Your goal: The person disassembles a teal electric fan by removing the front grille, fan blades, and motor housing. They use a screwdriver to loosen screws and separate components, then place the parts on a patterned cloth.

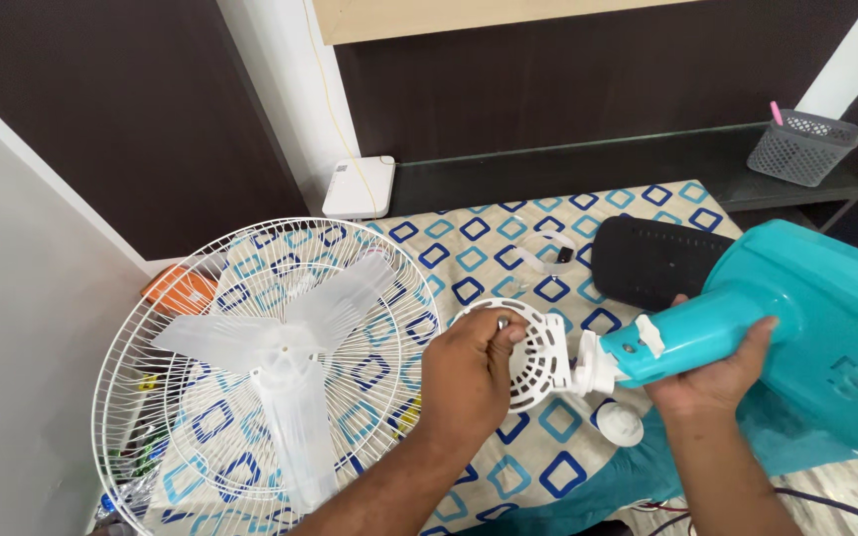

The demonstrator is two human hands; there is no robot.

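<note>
Left hand (464, 377) pinches a small metal screw (501, 322) at the white motor housing (538, 355). Right hand (712, 372) clenched around the teal fan neck (682, 342), over the patterned bedsheet (469, 233); guard with blades (265, 367) lies left.

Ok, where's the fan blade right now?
The fan blade lies at the left of the head view, on the white wire guard, left of the left hand.

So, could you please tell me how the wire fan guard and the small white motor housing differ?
The wire fan guard is large, open and lies flat on the bed with the clear blade on it; the motor housing is small, slotted plastic, held upright by the left hand on the teal fan body. Both are white and round.
</note>
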